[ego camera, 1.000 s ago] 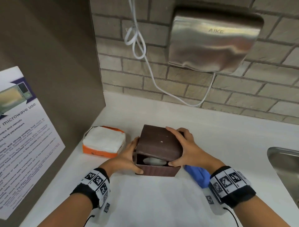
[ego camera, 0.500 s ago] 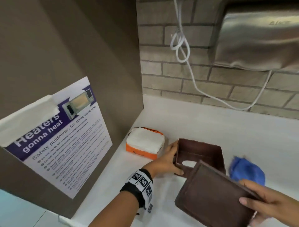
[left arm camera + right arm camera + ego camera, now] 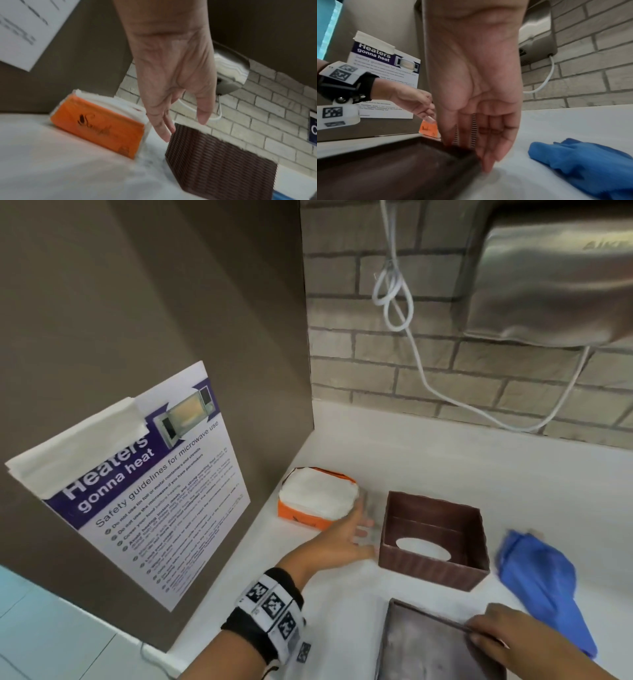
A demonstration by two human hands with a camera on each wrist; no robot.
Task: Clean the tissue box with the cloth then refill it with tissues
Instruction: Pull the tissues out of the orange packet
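One tissue box — one cloth

We see even, soft indoor light with faint shadows on the white counter. The steel hand dryer carries dull glare. Wide-angle bending curves the brick lines toward the edges. Motion blur smears the left hand in our head view, and the tissue pack and poster in the left wrist view
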